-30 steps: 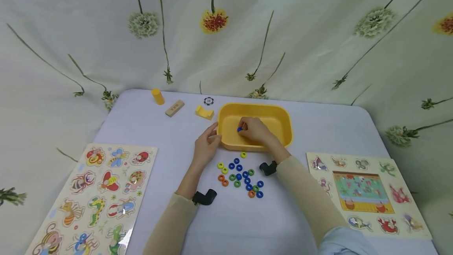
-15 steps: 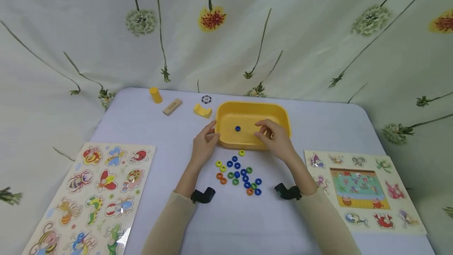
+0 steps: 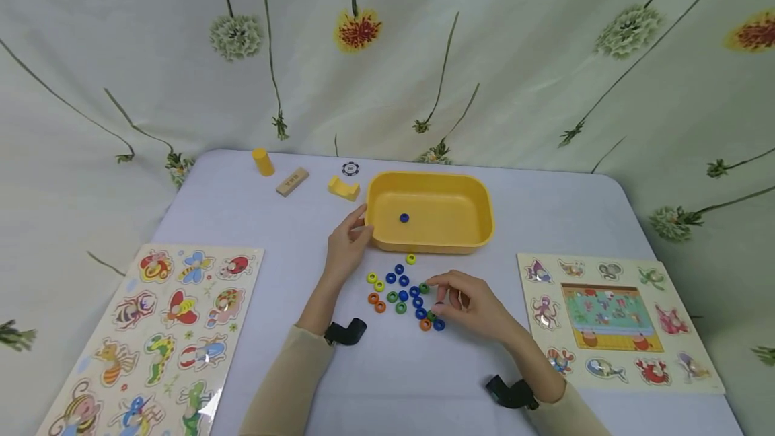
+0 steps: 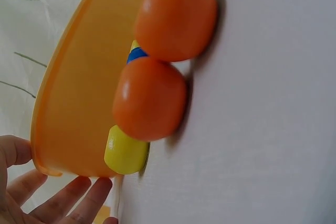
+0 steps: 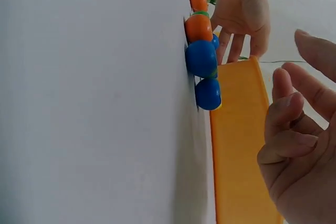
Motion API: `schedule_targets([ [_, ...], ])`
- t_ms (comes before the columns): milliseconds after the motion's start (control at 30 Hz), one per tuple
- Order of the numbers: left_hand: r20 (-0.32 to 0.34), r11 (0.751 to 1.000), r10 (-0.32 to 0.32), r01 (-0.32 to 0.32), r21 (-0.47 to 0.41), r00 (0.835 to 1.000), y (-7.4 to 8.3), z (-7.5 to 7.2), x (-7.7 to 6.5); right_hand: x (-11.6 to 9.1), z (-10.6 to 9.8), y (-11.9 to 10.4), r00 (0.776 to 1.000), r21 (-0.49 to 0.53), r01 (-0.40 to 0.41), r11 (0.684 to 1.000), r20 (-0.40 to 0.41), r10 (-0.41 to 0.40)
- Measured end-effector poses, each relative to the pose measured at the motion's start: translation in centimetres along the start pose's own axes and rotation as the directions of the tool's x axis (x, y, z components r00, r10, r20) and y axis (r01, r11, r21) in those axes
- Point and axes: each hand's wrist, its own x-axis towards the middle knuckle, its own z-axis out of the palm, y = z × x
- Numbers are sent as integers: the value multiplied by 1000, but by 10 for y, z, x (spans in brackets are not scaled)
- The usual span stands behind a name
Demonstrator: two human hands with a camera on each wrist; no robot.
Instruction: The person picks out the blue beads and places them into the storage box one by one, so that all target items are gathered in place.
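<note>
A yellow tray [image 3: 430, 245] stands mid-table with one blue bead [image 3: 404, 218] inside it. My left hand [image 3: 346, 245] rests its extended fingers and thumb against the tray's left end; the left wrist view has the fingertips on the outer wall and the thumb at the rim. My right hand [image 3: 475, 303] hovers at the right side of the loose beads, thumb and index finger apart, nothing between them. Under its fingertips are a green bead [image 3: 424, 287] and a blue bead [image 3: 438, 324]. Several more beads lie in front of the tray, among them an orange bead [image 3: 380, 307] and a yellow bead [image 3: 372, 277].
An insect puzzle board [image 3: 163, 328] lies at left, a sea-animal puzzle board [image 3: 617, 369] at right. Behind and left of the tray are a yellow cylinder [image 3: 263, 162], a wooden block [image 3: 292, 182], a yellow notched block [image 3: 344, 188] and a round chip [image 3: 350, 169].
My right hand let go of the blue bead in the tray, then came out and moved toward me to the loose beads. The left hand stays at the tray's left end.
</note>
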Motion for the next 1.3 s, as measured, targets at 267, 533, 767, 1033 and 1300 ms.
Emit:
schedule_targets([
  [267,0,1000,4,-4,-6,1000,1,0,0,-9,1,22,990,39,-115,993,90,111],
  [533,-10,1000,0,0,4,1000,-1,-2,0,-11,8,33,977,-42,-165,985,127,169],
  [767,-2,1000,7,-7,-17,1000,-1,-1,0,-4,2,40,976,-40,-209,977,61,211],
  [1033,-27,1000,13,-14,-14,1000,0,-4,2,83,-35,57,974,-170,-215,962,-114,198],
  [1300,-15,1000,24,-24,-16,1000,-1,0,-1,138,-17,95,876,-386,-432,815,35,481],
])
